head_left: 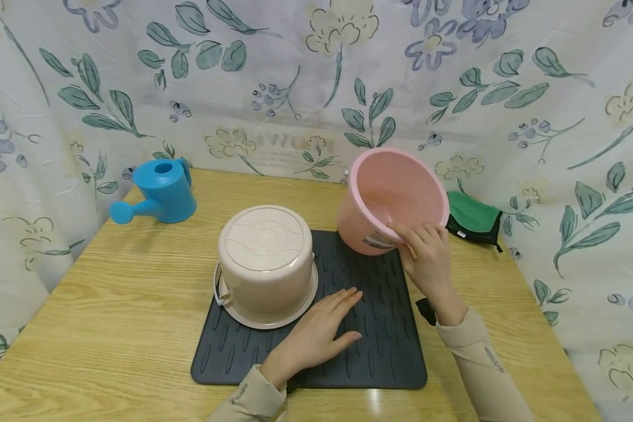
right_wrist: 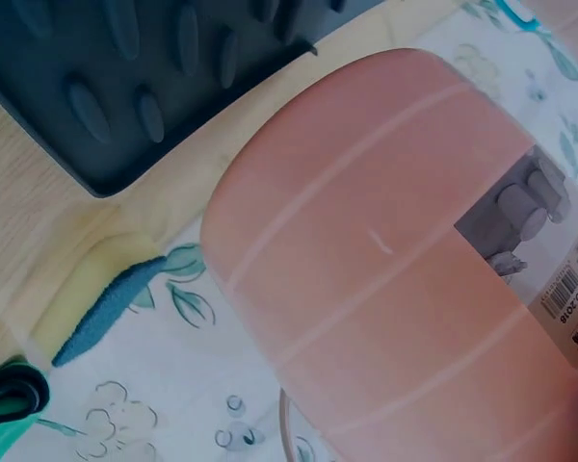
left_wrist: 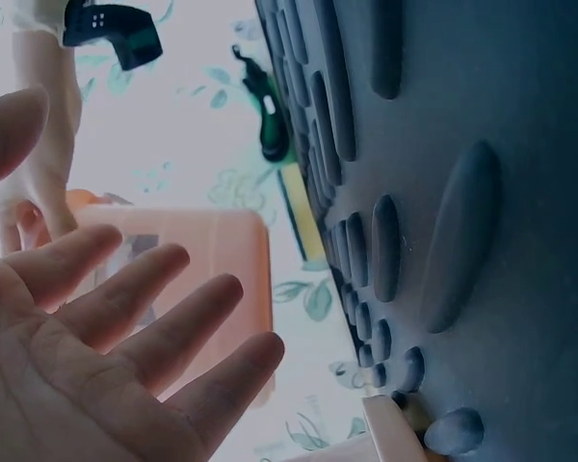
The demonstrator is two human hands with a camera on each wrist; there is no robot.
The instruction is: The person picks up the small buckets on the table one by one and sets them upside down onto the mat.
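My right hand (head_left: pixel 427 258) grips the near rim of a pink bucket (head_left: pixel 350 205). The bucket tilts with its mouth toward me, above the far right part of a dark ribbed drying mat (head_left: pixel 380 351). In the right wrist view the bucket's side (right_wrist: pixel 366 241) fills the middle and carries a printed label (right_wrist: pixel 530 226). My left hand (head_left: pixel 319 331) is spread over the mat with straight fingers, holding nothing; its palm and fingers (left_wrist: pixel 202 327) appear apart from the mat in the left wrist view. Beside it a beige bucket (head_left: pixel 266 264) stands upside down on the mat.
A blue watering can (head_left: pixel 166 190) stands at the table's far left. Behind the pink bucket, at the right, lies a green and black pouch (head_left: pixel 475 214). A yellow and blue sponge (right_wrist: pixel 106 294) shows in the right wrist view. A floral curtain (head_left: pixel 295 88) surrounds the wooden table (head_left: pixel 121 316).
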